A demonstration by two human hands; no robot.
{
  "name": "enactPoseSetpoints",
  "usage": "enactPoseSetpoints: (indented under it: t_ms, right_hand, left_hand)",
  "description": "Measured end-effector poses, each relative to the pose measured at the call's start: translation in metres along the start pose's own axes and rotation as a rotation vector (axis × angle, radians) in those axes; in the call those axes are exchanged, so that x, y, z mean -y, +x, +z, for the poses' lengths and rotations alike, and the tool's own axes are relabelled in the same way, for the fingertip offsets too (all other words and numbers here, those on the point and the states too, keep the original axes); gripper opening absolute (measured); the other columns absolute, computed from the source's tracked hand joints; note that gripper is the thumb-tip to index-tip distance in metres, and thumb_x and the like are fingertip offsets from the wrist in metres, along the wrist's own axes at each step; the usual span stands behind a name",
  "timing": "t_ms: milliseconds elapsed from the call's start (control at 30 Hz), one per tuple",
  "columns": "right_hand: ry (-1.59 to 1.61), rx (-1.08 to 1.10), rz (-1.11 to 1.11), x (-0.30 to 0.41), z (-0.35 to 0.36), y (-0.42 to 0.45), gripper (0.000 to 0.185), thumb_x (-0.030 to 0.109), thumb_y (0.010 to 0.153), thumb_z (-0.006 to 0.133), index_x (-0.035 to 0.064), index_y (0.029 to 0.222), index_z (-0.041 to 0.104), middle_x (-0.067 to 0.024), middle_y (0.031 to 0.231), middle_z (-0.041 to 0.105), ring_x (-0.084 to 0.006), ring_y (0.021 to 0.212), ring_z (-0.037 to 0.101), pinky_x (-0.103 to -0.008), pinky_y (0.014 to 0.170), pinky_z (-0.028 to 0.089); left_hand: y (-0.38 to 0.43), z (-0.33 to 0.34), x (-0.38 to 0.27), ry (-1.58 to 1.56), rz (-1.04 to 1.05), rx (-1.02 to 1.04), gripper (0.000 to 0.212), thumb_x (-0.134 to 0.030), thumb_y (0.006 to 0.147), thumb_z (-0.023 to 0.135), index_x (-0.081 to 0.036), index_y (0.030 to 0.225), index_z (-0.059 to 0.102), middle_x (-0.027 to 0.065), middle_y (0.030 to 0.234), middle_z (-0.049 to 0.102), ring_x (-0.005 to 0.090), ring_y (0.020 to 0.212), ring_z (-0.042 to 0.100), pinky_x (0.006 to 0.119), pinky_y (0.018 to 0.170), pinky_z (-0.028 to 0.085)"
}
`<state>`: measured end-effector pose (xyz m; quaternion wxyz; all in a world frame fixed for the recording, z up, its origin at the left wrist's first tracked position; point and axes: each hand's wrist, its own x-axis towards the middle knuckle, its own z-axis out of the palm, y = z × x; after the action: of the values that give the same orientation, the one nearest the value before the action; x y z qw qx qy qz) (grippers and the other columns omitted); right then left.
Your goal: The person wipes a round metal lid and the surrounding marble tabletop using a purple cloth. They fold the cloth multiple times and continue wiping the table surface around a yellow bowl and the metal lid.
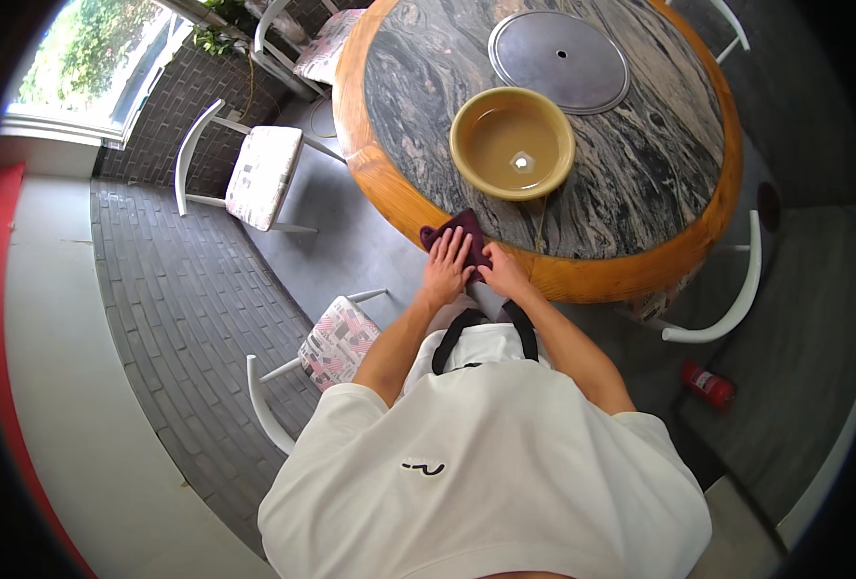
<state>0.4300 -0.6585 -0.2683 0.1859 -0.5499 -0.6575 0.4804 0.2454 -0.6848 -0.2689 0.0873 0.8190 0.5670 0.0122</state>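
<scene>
A dark purple cloth point(474, 230) lies folded over the wooden rim point(391, 206) of a round stone-topped table point(428, 94), at its near edge. My left hand point(448, 262) rests flat on the cloth with its fingers extended. From the other side my right hand point(501, 271) grips the cloth's edge between bent fingers and thumb. Beyond the cloth, on the stone top, stands a yellow basin point(464, 163) holding murky water with a bright reflection. Behind the basin sits a round metal lid point(536, 61) with a small hole in its middle.
White chairs with printed seats surround the table: one seat point(263, 174) is at the left, another point(339, 346) beside me, and a white chair back point(742, 289) at the right. A red fire extinguisher point(710, 387) is at the lower right. A grey brick wall point(174, 318) runs along the left.
</scene>
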Motion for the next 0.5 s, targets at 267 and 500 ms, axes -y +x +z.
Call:
enactPoseSetpoints:
  t_ms: [267,500]
  right_hand:
    - [-0.036,-0.064,-0.008,0.000,0.007,0.020,0.029,0.010,0.080,0.069,0.0018,0.105,0.056,-0.0230,0.099,0.067,-0.0412,0.094,0.065,-0.0458,0.080,0.051]
    - [0.047,-0.050,0.052,-0.058,-0.033,-0.030,0.030,0.010,0.081,0.072,0.0024,0.105,0.057,-0.0146,0.084,0.065,-0.0281,0.078,0.065,-0.0388,0.070,0.052]
  left_hand:
    - [-0.001,0.010,0.004,0.030,-0.088,-0.069,0.075,-0.046,0.097,0.048,-0.003,0.155,0.024,0.0226,0.160,0.019,0.0396,0.149,0.014,0.050,0.120,0.012]
    - [-0.005,0.028,-0.070,-0.026,-0.059,-0.088,0.079,-0.046,0.094,0.053,-0.001,0.153,0.027,0.0242,0.160,0.018,0.0416,0.148,0.014,0.054,0.119,0.010]
